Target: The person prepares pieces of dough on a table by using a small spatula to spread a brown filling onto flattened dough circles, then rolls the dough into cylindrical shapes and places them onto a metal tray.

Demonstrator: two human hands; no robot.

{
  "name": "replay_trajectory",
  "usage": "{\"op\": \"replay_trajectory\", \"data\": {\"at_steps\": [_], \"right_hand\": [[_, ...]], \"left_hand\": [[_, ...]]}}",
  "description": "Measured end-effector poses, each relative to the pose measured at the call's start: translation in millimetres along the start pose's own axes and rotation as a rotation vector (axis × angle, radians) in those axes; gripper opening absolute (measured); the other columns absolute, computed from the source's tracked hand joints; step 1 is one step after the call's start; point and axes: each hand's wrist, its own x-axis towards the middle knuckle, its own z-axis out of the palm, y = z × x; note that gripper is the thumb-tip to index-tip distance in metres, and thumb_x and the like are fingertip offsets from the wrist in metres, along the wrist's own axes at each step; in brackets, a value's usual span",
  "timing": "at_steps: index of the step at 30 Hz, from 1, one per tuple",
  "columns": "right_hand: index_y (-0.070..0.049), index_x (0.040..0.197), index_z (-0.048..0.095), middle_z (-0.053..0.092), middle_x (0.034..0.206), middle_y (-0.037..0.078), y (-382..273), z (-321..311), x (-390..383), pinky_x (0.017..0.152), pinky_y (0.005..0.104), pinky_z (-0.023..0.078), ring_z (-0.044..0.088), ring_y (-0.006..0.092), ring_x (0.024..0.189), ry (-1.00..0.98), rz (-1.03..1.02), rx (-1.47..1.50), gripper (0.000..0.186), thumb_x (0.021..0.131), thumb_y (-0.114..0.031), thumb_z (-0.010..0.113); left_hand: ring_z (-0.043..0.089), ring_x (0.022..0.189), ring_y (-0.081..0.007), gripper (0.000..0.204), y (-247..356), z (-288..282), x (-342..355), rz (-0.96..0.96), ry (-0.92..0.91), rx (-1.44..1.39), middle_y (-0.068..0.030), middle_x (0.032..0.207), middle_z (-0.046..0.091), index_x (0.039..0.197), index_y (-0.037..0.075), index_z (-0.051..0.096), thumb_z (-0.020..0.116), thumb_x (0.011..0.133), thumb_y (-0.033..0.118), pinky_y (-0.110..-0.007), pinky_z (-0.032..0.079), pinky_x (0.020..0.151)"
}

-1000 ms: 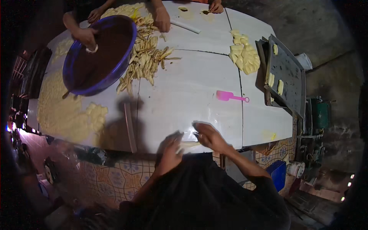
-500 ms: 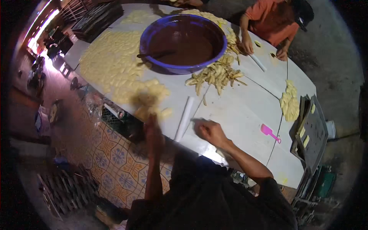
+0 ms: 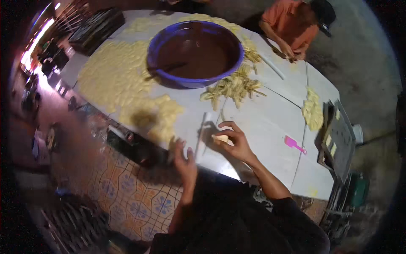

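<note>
In my right hand a small pale piece of dough sits between the thumb and curled fingers, just above the white table. My left hand is at the table's near edge, fingers apart and nothing in it. Between the two hands lies a white rolling pin, partly in shadow. Beyond my left hand spreads a broad layer of pale yellow dough pieces, its near end close to my fingers.
A blue basin of brown filling with a dark stirring tool stands farther back. Beside it are yellow-brown strips. A pink scraper, more dough pieces and dark trays are at right. Across sits a person in orange, near another white rolling pin.
My left hand has drawn back from the dough pieces, and its fingers have spread. My right hand has lifted and now shows a dough piece. The other person's hands have come together.
</note>
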Motion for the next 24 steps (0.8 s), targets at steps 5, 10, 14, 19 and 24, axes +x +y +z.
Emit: {"op": "replay_trajectory", "data": {"at_steps": [5, 10, 14, 19, 24], "right_hand": [[-0.003, 0.124, 0.067, 0.055, 0.139, 0.017, -17, -53, -72, 0.106, 0.0465, 0.048, 0.055, 0.0351, 0.128, -0.222, -0.227, -0.467, 0.04, 0.085, 0.001, 0.06], [-0.001, 0.122, 0.068, 0.059, 0.124, 0.011, 17, -74, -122, 0.09, 0.032, 0.053, 0.062, 0.0246, 0.112, 0.55, 0.012, -0.333, 0.026, 0.097, -0.004, 0.06], [0.002, 0.117, 0.069, 0.066, 0.111, 0.023, 38, -89, -128, 0.086, 0.0411, 0.054, 0.068, 0.0362, 0.101, 0.553, 0.283, -0.329, 0.025, 0.095, -0.006, 0.061], [0.006, 0.128, 0.058, 0.062, 0.122, 0.031, 70, -109, -160, 0.092, 0.0468, 0.054, 0.063, 0.0447, 0.111, 0.476, 0.095, -0.659, 0.037, 0.094, -0.008, 0.059], [0.006, 0.142, 0.05, 0.048, 0.15, 0.025, 87, -112, -166, 0.115, 0.0466, 0.039, 0.044, 0.0364, 0.142, 0.032, -0.049, -1.099, 0.057, 0.094, -0.023, 0.06]], "left_hand": [[0.066, 0.106, -0.0255, 0.031, 51, 81, -20, -0.909, -0.608, -0.914, -0.0138, 0.12, 0.065, 0.128, -0.002, 0.056, 0.049, 0.108, 0.021, -0.04, 0.056, 0.08], [0.059, 0.122, -0.0208, 0.019, 43, 140, -60, -0.386, -0.774, -0.436, -0.0149, 0.131, 0.063, 0.119, 0.0, 0.058, 0.052, 0.101, 0.002, -0.036, 0.048, 0.104], [0.046, 0.138, -0.0349, 0.026, 24, 166, -69, 0.042, -0.953, 0.034, -0.0228, 0.145, 0.051, 0.125, 0.001, 0.058, 0.052, 0.1, 0.004, -0.051, 0.035, 0.115], [0.021, 0.151, -0.0468, 0.047, 11, 161, -61, 0.362, -0.857, 0.507, -0.0266, 0.16, 0.032, 0.147, 0.003, 0.048, 0.049, 0.104, 0.022, -0.06, 0.015, 0.122], [0.04, 0.144, -0.0348, 0.082, 39, 167, -65, 0.742, -1.247, 0.734, -0.0238, 0.152, 0.047, 0.152, -0.006, 0.034, 0.061, 0.095, 0.046, -0.056, 0.023, 0.12]]}}
